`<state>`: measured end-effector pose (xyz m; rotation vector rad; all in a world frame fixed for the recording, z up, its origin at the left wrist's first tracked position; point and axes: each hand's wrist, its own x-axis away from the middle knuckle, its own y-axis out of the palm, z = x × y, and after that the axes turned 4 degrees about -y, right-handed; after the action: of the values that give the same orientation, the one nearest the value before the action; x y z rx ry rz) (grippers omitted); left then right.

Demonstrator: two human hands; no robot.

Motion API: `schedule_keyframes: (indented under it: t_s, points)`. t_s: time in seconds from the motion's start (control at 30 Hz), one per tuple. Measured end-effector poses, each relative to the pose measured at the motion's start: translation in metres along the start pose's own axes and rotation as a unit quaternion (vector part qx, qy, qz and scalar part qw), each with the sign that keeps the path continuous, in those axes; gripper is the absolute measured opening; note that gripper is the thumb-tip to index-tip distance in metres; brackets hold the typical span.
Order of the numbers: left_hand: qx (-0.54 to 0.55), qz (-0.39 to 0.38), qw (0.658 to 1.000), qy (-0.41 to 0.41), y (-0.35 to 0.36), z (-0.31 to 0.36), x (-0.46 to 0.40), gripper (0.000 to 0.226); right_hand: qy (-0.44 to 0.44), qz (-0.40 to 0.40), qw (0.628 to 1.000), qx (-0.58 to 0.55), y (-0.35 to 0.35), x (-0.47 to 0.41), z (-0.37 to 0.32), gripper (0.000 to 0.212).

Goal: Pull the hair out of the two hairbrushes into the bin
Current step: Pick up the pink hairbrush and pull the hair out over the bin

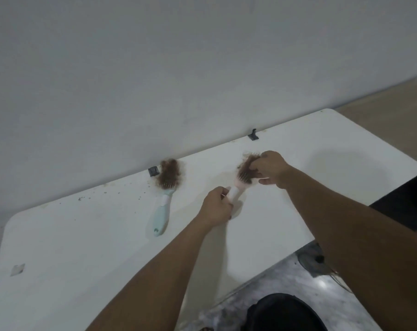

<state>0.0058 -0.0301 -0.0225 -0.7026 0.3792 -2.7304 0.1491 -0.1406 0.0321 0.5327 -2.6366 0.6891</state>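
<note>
Work looks barely begun: your left hand (217,206) grips the pink brush (238,185) by its handle while your right hand (271,169) pinches its hair (247,163). Beside it on the worktop (83,235), the blue brush (164,206) lies untouched and full.

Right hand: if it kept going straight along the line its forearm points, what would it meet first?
The right hand points up-left toward the wall. Its fingers already pinch the hair on the pink brush. Beyond that lies bare table, then probably the wall; depth is unclear.
</note>
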Motion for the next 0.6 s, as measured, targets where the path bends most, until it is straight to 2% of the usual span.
schedule_keyframes:
  t_s: [0.07, 0.17, 0.23, 0.37, 0.47, 0.6]
  points:
    - [0.008, -0.014, 1.0, -0.004, 0.007, 0.004, 0.004, 0.009, 0.022, -0.027, 0.999, -0.011, -0.015, 0.01, 0.004, 0.023]
    - [0.038, -0.045, 0.998, -0.027, 0.026, 0.015, 0.018, 0.009, 0.018, -0.04, 0.999, -0.022, -0.042, 0.03, 0.016, 0.007]
    - [0.051, -0.068, 0.996, -0.025, 0.041, 0.023, 0.027, 0.006, 0.018, -0.045, 0.998, -0.037, -0.06, 0.04, 0.027, 0.008]
    - [0.055, -0.11, 0.992, -0.014, 0.073, 0.036, 0.035, 0.027, 0.013, -0.05, 0.997, -0.05, -0.094, 0.061, 0.052, 0.016]
    - [0.049, -0.131, 0.99, -0.012, 0.101, 0.046, 0.044, 0.039, 0.015, -0.017, 0.998, -0.064, -0.119, 0.076, 0.074, 0.012]
    - [0.055, -0.154, 0.986, -0.006, 0.143, 0.06, 0.053, 0.035, 0.026, 0.027, 0.998, -0.058, -0.149, 0.093, 0.107, 0.015]
